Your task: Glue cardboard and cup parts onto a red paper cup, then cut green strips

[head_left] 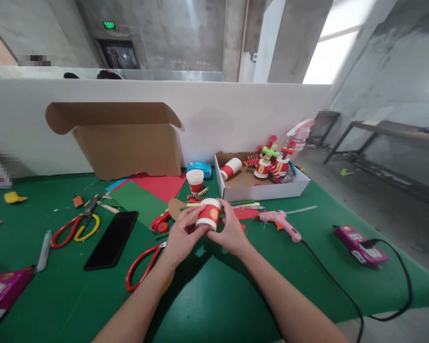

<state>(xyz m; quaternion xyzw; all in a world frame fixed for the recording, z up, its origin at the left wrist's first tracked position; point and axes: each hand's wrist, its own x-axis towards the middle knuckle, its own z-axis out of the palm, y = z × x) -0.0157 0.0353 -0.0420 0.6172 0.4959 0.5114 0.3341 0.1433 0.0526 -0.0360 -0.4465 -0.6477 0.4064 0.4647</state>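
Between my two hands, above the green table, is a small paper cup (208, 214) with a red band and a gold round emblem. My left hand (184, 233) is closed on its left side, and my right hand (232, 231) grips its right side. Just behind stands another paper cup (195, 181), white with a red band. Folded paper strips (199, 194) lie in front of that one. Left of the held cup are a round brown cardboard piece (176, 208) and a red tool (160, 221). Scissors with red and yellow handles (141, 267) lie partly under my left forearm.
A white box (264, 192) holds cups and paper figures. A pink glue gun (280, 223) with a black cord lies right, near a purple power box (361, 245). On the left are a black phone (111, 240), more scissors (76, 226), coloured paper (139, 202) and an open cardboard box (127, 147).
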